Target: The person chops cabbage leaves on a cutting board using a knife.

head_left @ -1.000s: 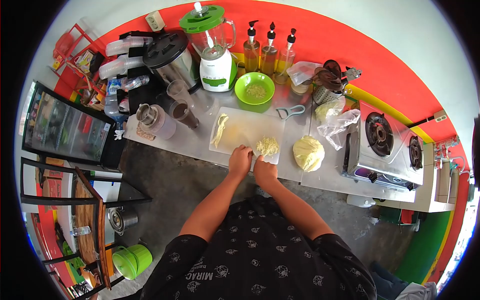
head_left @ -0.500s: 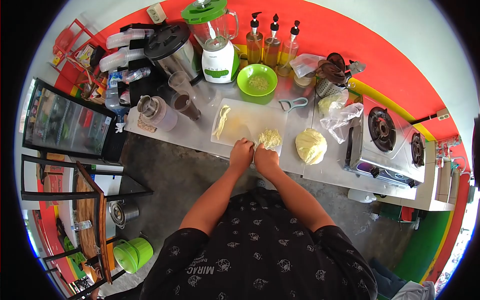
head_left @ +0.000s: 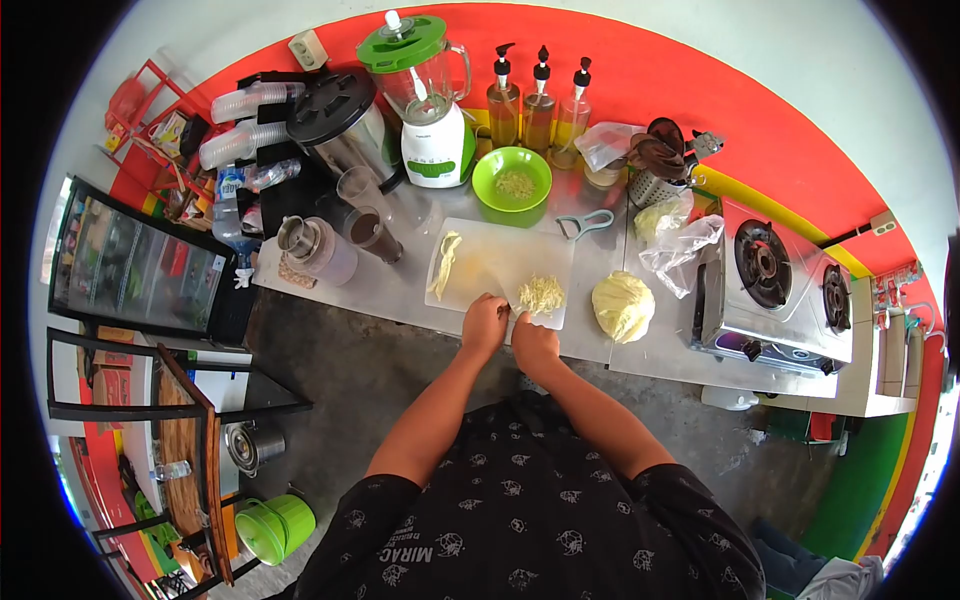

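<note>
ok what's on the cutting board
On the cutting board: pale leafy strips at left, a shredded pile at right. The left hand and right hand cover part of its near edge, hiding anything beneath.

1 camera, worn on the person's head, looks forward and steeply down, over the black printed shirt (head_left: 540, 490) to the left hand (head_left: 484, 325) and right hand (head_left: 535, 340) at arm's length. The cutting board (head_left: 488, 262) sits near mid-view. A very wide lens bends the steel counter (head_left: 390, 300) into an arc, taking in the glass-fronted cabinet (head_left: 135, 260) at left, the 2-burner gas stove (head_left: 785, 300) at right and the blender (head_left: 432, 145) at top.
</note>
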The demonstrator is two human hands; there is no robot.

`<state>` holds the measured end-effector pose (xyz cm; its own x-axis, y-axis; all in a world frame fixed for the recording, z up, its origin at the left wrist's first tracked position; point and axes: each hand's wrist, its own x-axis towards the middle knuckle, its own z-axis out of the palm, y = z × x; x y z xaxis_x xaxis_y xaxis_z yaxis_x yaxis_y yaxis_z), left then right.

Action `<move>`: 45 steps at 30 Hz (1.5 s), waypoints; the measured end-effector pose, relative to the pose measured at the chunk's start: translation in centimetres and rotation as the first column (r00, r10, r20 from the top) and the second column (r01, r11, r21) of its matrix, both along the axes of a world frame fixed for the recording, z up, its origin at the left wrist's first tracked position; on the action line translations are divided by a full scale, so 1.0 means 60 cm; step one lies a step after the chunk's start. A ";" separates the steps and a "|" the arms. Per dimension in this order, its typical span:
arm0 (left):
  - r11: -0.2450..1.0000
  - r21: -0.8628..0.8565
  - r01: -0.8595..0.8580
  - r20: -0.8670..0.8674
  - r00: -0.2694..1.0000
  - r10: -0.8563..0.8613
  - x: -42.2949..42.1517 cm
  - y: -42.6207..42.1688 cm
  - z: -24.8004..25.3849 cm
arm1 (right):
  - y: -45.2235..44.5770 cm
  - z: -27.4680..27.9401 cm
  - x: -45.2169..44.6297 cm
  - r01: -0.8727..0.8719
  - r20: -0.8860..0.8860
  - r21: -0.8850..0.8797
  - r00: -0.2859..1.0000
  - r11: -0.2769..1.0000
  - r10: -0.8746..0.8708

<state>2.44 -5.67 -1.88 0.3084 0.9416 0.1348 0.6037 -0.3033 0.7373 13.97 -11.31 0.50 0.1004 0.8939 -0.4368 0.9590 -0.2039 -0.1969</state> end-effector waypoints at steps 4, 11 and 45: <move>0.999 -0.027 -0.018 -0.033 0.999 0.017 -0.002 -0.001 -0.010 | 0.021 0.009 0.000 0.006 -0.045 0.047 0.999 0.999 -0.004; 0.999 0.020 -0.032 -0.048 0.998 0.033 0.000 -0.002 -0.008 | 0.007 0.001 -0.008 0.030 -0.018 0.034 0.999 0.999 -0.029; 0.999 0.013 0.032 0.011 0.999 -0.032 -0.022 -0.012 -0.016 | 0.013 0.006 -0.010 -0.007 -0.036 0.079 0.999 0.997 0.010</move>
